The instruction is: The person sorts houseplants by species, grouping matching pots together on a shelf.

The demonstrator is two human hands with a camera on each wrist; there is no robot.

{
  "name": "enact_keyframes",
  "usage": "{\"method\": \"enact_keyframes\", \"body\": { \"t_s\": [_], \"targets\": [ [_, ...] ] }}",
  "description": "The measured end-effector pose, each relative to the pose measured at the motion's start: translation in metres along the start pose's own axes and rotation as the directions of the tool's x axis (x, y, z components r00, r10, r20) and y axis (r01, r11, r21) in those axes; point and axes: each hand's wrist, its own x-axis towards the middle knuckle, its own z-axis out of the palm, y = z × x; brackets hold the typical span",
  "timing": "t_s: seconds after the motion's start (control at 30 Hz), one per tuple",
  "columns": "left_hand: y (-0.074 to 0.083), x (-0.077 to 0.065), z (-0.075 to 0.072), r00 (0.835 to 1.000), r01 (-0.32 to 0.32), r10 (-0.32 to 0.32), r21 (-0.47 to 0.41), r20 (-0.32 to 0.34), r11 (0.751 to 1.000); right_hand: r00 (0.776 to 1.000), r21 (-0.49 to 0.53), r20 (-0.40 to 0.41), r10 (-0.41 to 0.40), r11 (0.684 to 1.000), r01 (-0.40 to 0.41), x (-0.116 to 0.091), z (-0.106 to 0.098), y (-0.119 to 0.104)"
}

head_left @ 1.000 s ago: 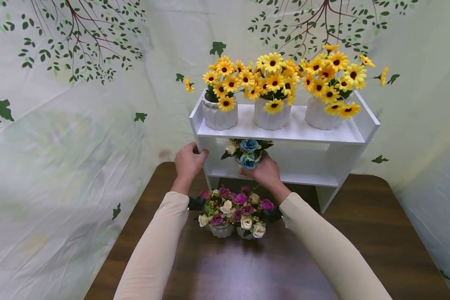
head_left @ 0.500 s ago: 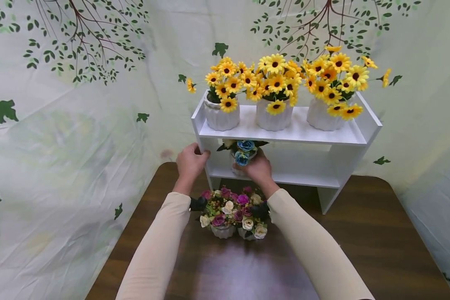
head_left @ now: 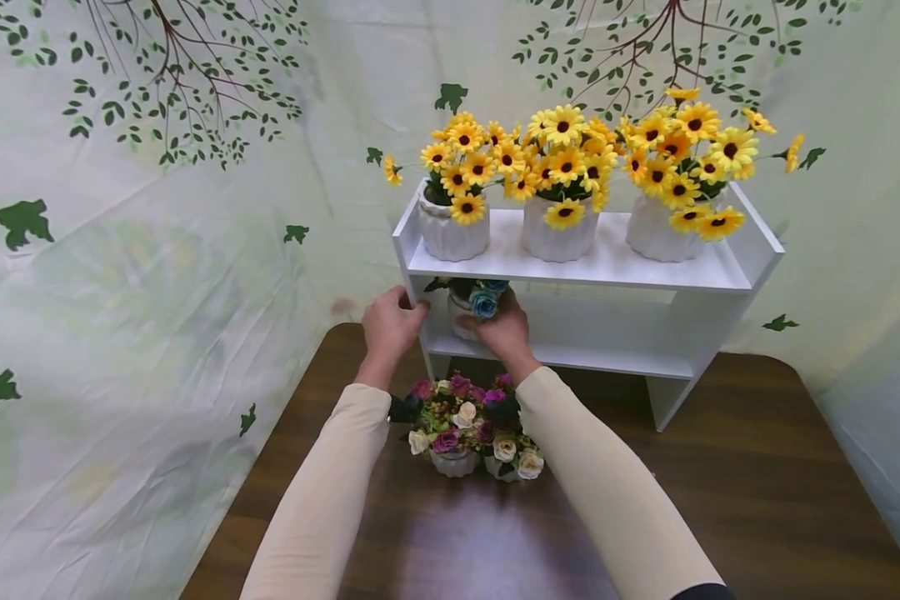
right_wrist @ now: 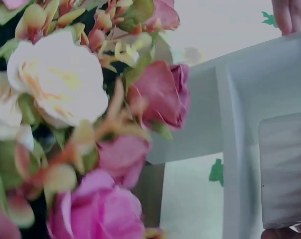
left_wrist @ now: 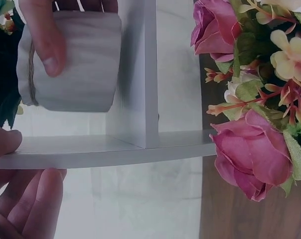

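Observation:
My right hand grips a white ribbed flowerpot with blue artificial roses. The pot is upright over the left end of the lower shelf; whether its base touches the board I cannot tell. My left hand pinches the front edge of the white rack's left side panel, thumb inside and fingers outside. In the right wrist view the left fingers show at the panel and part of the held pot is at the right edge.
Three pots of yellow daisy-like flowers stand on the top shelf. Two pots with pink and cream roses stand on the brown wooden table, below my forearms. A leaf-printed cloth hangs behind.
My right hand has moved the blue-rose pot left and inward along the lower shelf, close to the left panel. The left hand keeps its grip on the panel. The head view has shifted slightly.

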Motion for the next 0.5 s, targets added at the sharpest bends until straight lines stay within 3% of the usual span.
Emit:
{"method": "enact_keyframes", "body": {
  "t_s": [0.17,0.4,0.5],
  "targets": [
    [0.0010,-0.0007,0.0017,1.000,-0.013,0.013,0.004,-0.002,1.000,1.000,-0.003,-0.018,0.017,1.000,-0.017,-0.0007,0.0071,0.0029],
    [0.0000,0.0008,0.0003,1.000,-0.006,0.007,0.014,-0.017,1.000,0.996,-0.010,0.044,-0.080,0.997,0.081,-0.0017,0.0104,0.0034],
    [-0.0011,0.0012,-0.0005,1.000,-0.012,0.012,0.014,-0.005,1.000,0.995,-0.014,0.047,-0.085,0.996,0.086,-0.0036,0.0103,0.0026]
  ]
}}
